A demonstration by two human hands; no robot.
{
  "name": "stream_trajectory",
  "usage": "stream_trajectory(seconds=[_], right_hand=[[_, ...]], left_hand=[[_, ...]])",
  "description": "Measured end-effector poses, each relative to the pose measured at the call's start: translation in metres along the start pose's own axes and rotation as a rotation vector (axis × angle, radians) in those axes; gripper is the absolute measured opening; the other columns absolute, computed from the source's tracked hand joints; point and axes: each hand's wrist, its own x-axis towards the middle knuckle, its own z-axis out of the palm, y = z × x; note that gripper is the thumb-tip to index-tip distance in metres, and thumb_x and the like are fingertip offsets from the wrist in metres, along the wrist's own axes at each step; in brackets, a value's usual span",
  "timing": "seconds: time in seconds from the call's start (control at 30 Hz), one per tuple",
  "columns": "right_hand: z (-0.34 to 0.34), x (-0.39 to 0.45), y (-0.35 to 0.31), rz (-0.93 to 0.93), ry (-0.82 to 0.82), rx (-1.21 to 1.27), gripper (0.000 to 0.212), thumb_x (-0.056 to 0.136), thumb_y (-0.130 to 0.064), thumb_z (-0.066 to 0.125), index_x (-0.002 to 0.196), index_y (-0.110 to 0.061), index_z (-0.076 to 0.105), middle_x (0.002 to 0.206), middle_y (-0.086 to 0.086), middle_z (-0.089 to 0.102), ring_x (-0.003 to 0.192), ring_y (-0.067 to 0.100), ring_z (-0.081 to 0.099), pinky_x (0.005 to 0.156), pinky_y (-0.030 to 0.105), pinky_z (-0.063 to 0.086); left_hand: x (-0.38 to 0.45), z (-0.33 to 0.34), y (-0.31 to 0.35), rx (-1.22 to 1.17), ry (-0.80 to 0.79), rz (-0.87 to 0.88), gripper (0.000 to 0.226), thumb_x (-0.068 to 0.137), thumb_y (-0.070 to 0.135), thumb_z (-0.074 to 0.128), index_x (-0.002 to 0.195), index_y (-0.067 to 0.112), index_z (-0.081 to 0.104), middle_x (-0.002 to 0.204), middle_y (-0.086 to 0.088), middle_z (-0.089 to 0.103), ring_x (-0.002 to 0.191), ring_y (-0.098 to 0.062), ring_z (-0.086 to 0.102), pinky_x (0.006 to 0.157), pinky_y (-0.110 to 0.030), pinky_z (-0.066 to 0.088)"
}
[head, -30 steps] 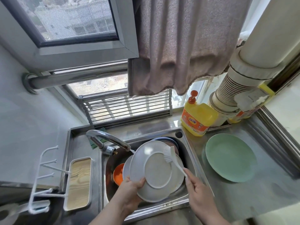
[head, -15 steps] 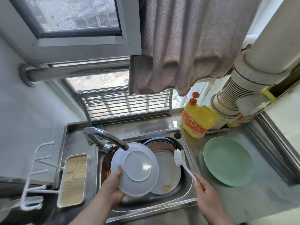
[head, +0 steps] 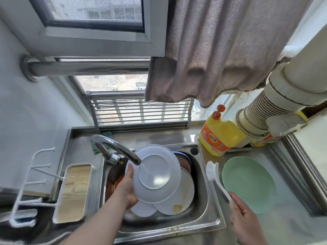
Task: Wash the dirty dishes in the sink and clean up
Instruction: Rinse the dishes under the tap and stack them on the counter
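My left hand (head: 126,189) grips a white plate (head: 155,172) by its left rim, underside up, tilted over the steel sink (head: 210,206). Water runs from the faucet (head: 115,147) onto the plate's base. My right hand (head: 244,216) holds a white dish brush (head: 215,177) by its handle, bristles up, above the sink's right rim. Below the held plate lie a stained white plate (head: 180,198), a smaller white dish (head: 143,208), a dark bowl (head: 184,159) at the back and something orange (head: 117,182) at the left.
A green plate (head: 249,184) rests on the steel counter right of the sink. A yellow detergent bottle (head: 219,135) stands behind it beside a ribbed duct. A wood-bottomed tray (head: 72,193) with a white hook rack sits left of the sink. A towel hangs overhead.
The left hand has swung the white plate left and up under the faucet, and water now runs onto it. The right hand has pulled the brush off the plate, out past the sink's right rim.
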Motion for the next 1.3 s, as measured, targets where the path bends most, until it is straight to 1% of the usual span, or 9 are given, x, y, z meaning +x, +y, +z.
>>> stream_trajectory(seconds=[0.1, 0.2, 0.37, 0.53, 0.8, 1.07, 1.17, 1.23, 1.3], right_hand=[[-0.002, 0.0, -0.008, -0.001, -0.011, 0.014, 0.031, 0.105, -0.014, 0.055, 0.111, -0.039, 0.072, 0.049, -0.001, 0.042, 0.04, 0.01, 0.037, 0.039, 0.019, 0.034], [0.0, 0.0, -0.014, -0.004, -0.027, 0.006, 0.029, 0.105, -0.015, 0.056, 0.115, -0.036, 0.074, 0.049, -0.004, 0.045, 0.041, 0.011, 0.037, 0.04, 0.018, 0.034], [0.009, 0.002, -0.025, -0.03, -0.057, 0.022, 0.029, 0.105, -0.016, 0.057, 0.114, -0.038, 0.074, 0.05, -0.009, 0.05, 0.042, 0.006, 0.042, 0.044, 0.015, 0.039], [0.019, 0.009, -0.024, 0.014, -0.112, 0.082, 0.03, 0.106, -0.016, 0.055, 0.12, -0.035, 0.072, 0.051, 0.006, 0.036, 0.041, 0.012, 0.032, 0.039, 0.02, 0.032], [0.024, 0.009, -0.025, 0.014, -0.111, 0.066, 0.029, 0.106, -0.016, 0.055, 0.12, -0.034, 0.072, 0.052, 0.006, 0.036, 0.041, 0.013, 0.031, 0.04, 0.02, 0.031], [0.013, 0.002, -0.026, 0.008, -0.065, 0.028, 0.029, 0.105, -0.012, 0.056, 0.122, -0.028, 0.073, 0.048, -0.002, 0.043, 0.041, 0.009, 0.036, 0.042, 0.017, 0.034], [0.012, -0.001, -0.027, 0.01, -0.045, 0.019, 0.029, 0.104, -0.012, 0.057, 0.117, -0.032, 0.073, 0.047, -0.011, 0.05, 0.04, 0.004, 0.039, 0.045, 0.012, 0.035], [0.013, -0.002, -0.027, 0.005, -0.042, 0.012, 0.029, 0.104, -0.012, 0.057, 0.118, -0.032, 0.074, 0.047, -0.014, 0.052, 0.041, 0.001, 0.043, 0.047, 0.011, 0.037], [0.014, -0.002, -0.026, 0.015, -0.042, 0.018, 0.029, 0.104, -0.014, 0.057, 0.12, -0.031, 0.074, 0.048, -0.015, 0.051, 0.042, 0.0, 0.045, 0.051, 0.017, 0.039]], left_hand=[[0.004, 0.008, -0.009, -0.036, -0.005, -0.03, 0.08, 0.084, 0.083, 0.054, 0.126, 0.018, 0.073, 0.12, -0.021, 0.075, 0.115, -0.046, 0.066, 0.098, -0.064, 0.052], [0.005, 0.014, -0.016, -0.066, -0.005, -0.052, 0.084, 0.079, 0.087, 0.059, 0.133, 0.024, 0.07, 0.127, -0.021, 0.072, 0.117, -0.048, 0.067, 0.1, -0.069, 0.05], [0.008, 0.009, -0.029, -0.047, 0.025, -0.118, 0.088, 0.082, 0.092, 0.044, 0.131, 0.023, 0.07, 0.124, -0.026, 0.072, 0.117, -0.05, 0.066, 0.102, -0.07, 0.048], [0.003, -0.017, -0.028, -0.029, 0.039, -0.122, 0.085, 0.089, 0.086, 0.04, 0.133, 0.02, 0.07, 0.126, -0.027, 0.071, 0.119, -0.052, 0.064, 0.109, -0.069, 0.044], [0.005, -0.052, -0.01, 0.002, 0.07, -0.097, 0.088, 0.088, 0.087, 0.041, 0.128, 0.016, 0.072, 0.124, -0.029, 0.07, 0.117, -0.053, 0.065, 0.107, -0.071, 0.043], [0.007, -0.077, 0.0, 0.018, 0.083, -0.022, 0.096, 0.078, 0.091, 0.05, 0.134, 0.015, 0.067, 0.124, -0.029, 0.071, 0.116, -0.053, 0.065, 0.103, -0.067, 0.048], [0.007, -0.078, 0.004, 0.149, 0.116, 0.067, 0.089, 0.076, 0.088, 0.056, 0.13, 0.019, 0.07, 0.118, -0.027, 0.074, 0.109, -0.051, 0.07, 0.099, -0.069, 0.051], [0.005, -0.07, 0.006, 0.28, 0.152, 0.173, 0.082, 0.08, 0.083, 0.057, 0.122, 0.014, 0.073, 0.11, -0.024, 0.077, 0.102, -0.048, 0.073, 0.096, -0.064, 0.056], [0.003, -0.054, 0.006, 0.384, 0.174, 0.241, 0.083, 0.077, 0.08, 0.06, 0.116, 0.009, 0.076, 0.103, -0.02, 0.079, 0.096, -0.043, 0.075, 0.092, -0.058, 0.059]])
